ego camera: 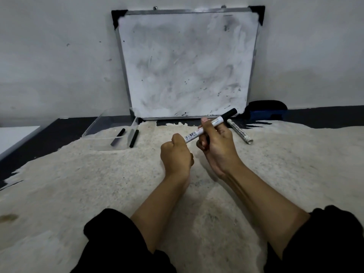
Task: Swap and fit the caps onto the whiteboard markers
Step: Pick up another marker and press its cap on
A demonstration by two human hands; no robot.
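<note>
A white whiteboard marker (pixel 194 134) with a black cap (pixel 229 113) on its far end is held above the rug. My right hand (pixel 215 146) grips the middle of its barrel. My left hand (pixel 175 154) is closed around its near end, which is hidden in the fist. A second white marker (pixel 239 131) lies on the rug to the right, with no cap visible on it. Two black caps lie at the left: one cap (pixel 118 137) inside the clear tray, the other cap (pixel 134 138) at the tray's right wall.
A smudged whiteboard (pixel 187 64) leans on the wall behind. A clear plastic tray (pixel 102 133) sits at the left. A blue and black eraser (pixel 266 112) rests at the board's right foot. A pale rug (pixel 98 184) covers the dark floor.
</note>
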